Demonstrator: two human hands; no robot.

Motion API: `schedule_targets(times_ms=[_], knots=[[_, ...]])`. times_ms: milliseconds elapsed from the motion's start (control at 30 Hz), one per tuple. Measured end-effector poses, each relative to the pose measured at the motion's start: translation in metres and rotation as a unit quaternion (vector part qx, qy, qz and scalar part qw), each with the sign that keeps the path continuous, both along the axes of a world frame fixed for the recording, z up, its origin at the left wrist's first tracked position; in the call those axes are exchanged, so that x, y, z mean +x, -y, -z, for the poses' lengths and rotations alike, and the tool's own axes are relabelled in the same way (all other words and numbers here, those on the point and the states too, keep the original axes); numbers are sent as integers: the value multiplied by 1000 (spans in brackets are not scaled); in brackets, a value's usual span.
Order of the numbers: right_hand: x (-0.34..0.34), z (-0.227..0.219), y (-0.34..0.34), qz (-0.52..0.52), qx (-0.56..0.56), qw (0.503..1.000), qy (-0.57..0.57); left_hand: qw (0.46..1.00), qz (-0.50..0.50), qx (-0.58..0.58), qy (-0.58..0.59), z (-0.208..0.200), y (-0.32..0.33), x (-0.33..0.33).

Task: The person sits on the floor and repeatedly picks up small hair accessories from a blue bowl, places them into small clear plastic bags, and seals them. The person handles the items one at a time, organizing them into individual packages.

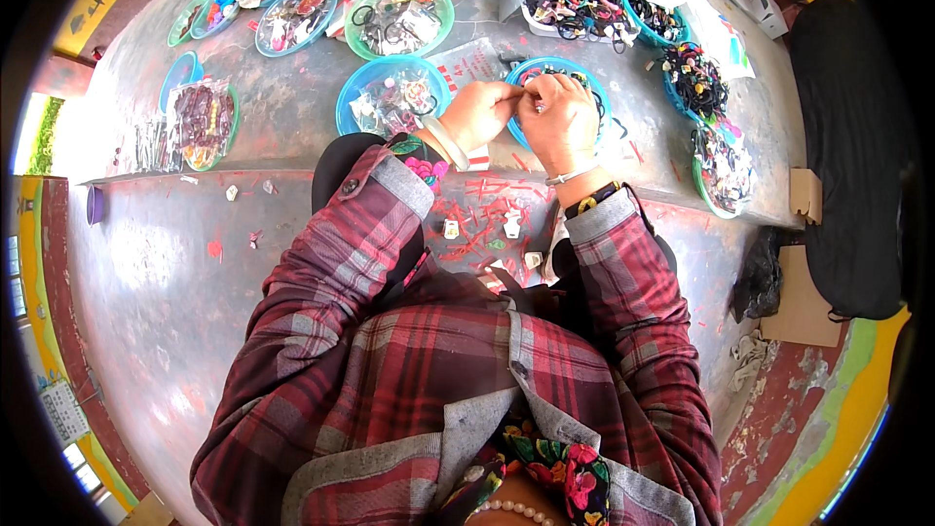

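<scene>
My left hand [477,115] and my right hand [563,125] meet fingertip to fingertip in front of me. Both are closed in a pinch, and what lies between the fingers is too small and too covered to name. Just beneath them stands a round blue basket [605,102] of small dark and colourful pieces, partly hidden by my right hand. Close to my left wrist is another blue basket [343,109], with clear plastic bags [385,102] of small items in it.
Further baskets, among them a green one [447,12], line the raised ledge. A white tub [531,24] holds a heap of dark bands. Red scraps [467,209] and small white cards [512,224] litter the floor below my hands. A black bag [847,156] stands at the right.
</scene>
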State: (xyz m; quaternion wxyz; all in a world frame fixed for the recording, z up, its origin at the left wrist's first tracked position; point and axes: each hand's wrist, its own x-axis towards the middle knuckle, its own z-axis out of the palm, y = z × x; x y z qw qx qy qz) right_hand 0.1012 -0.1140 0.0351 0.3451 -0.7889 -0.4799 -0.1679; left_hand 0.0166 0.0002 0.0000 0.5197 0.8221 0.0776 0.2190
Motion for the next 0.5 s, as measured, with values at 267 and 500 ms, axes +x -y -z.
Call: schedule_targets(times_ms=[267,500], knots=[[4,1,-2,3,18,973,-231,982,47,-183,-15,5,-8,3],[14,5,0,0,43,941,-337,968,77,-236,-34,-7,-8,-1]])
